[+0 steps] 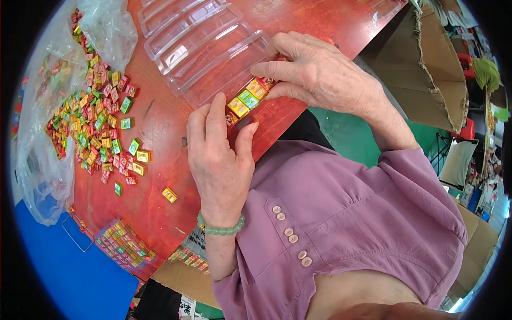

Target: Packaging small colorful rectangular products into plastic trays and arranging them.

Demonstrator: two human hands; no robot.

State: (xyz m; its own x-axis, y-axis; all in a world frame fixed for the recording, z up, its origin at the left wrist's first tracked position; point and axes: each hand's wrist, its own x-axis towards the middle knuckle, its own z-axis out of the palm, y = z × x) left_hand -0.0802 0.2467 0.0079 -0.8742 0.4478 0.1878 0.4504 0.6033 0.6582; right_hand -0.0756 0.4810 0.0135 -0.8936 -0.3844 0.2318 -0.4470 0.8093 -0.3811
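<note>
A short row of small, brightly wrapped boxes (pixel 248 99) lies by the near edge of the red table, yellow and green in the middle and red at both ends. My left hand (pixel 221 154), with a green bead bracelet at its wrist, grips the row's left end between thumb and fingers. At the other end my right hand (pixel 309 69) pinches the red boxes, its fingertips hiding part of them. Just beyond the row sits a clear plastic tray (pixel 184 56) with long parallel compartments; the right hand's fingers overlap its near corner.
A heap of loose small boxes (pixel 101 125) spills from a clear plastic bag (pixel 40 176) on the left of the red table (pixel 160 160). One yellow box (pixel 169 194) lies apart. A filled pack (pixel 125 244) rests near the lower-left table edge. An open cardboard box (pixel 421 69) stands at right.
</note>
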